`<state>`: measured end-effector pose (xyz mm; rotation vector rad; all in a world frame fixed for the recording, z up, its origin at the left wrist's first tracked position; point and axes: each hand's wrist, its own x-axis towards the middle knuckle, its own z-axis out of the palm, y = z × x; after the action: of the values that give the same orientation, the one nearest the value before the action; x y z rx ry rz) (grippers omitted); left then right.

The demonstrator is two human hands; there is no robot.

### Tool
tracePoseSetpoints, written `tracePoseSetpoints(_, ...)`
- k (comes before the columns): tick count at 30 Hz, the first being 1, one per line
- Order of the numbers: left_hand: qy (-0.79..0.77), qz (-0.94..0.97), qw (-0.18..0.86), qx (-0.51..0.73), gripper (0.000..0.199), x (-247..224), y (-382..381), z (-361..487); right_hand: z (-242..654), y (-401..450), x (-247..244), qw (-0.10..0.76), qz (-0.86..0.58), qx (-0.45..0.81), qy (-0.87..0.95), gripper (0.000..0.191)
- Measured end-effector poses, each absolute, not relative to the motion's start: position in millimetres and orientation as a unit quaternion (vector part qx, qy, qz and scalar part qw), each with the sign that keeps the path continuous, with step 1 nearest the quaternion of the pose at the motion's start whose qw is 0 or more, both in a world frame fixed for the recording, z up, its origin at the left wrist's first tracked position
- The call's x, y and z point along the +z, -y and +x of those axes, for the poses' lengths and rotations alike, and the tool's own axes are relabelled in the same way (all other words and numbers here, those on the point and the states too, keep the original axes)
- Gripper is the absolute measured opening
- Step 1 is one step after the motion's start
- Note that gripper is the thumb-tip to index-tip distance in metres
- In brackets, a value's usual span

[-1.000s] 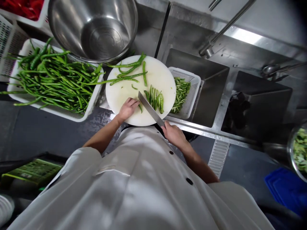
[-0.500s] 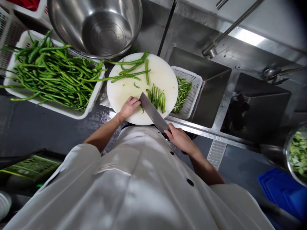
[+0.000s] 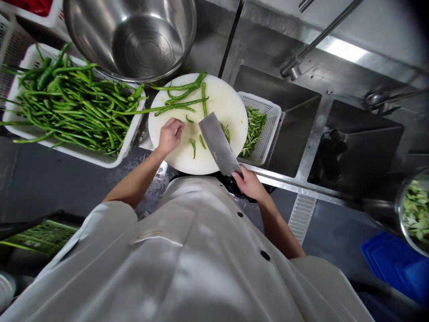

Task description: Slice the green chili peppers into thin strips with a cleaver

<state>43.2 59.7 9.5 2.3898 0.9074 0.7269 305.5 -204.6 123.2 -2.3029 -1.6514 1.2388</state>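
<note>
My right hand (image 3: 250,182) grips the handle of a cleaver (image 3: 219,143), whose broad blade is tilted over the right part of a round white cutting board (image 3: 177,161). The blade partly covers cut green chili pieces (image 3: 225,133). My left hand (image 3: 170,135) is over the board's left side, fingers curled together, with nothing showing in them. Between hand and blade lie small chili bits (image 3: 193,148). Whole long green chilies (image 3: 182,106) lie across the board's far left part, just beyond my left hand.
To the left, a white basket (image 3: 129,141) is heaped with long green chilies (image 3: 83,107). A large steel bowl (image 3: 147,40) stands behind the board. On the right, a white perforated basket (image 3: 271,120) holds sliced chilies (image 3: 254,129) at the sink (image 3: 301,129). A faucet (image 3: 321,38) extends above.
My left hand has moved away from the blade, up and left, leaving a chili bit on the board. The cleaver has turned flatter and shifted right, over the cut pieces.
</note>
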Motion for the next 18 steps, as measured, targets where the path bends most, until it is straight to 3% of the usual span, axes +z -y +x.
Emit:
tracePoseSetpoints(5,-0.198,0.955,0.151,0.162,0.034,34,-128,111,306,218,136,-0.082,-0.673,0.404,0.614,0.029)
tracePoseSetpoints(9,-0.108,0.991,0.077,0.035,0.022,24,-156,177,296,209,128,-0.065,-0.667,0.415,0.615,0.028)
tracePoseSetpoints(14,-0.125,0.971,0.191,0.072,0.021,28,-164,203,296,204,114,0.009,-0.716,0.406,0.568,0.026)
tracePoseSetpoints(18,-0.191,0.934,0.240,0.182,0.023,96,-139,188,304,198,109,0.053,-0.742,0.431,0.511,0.029)
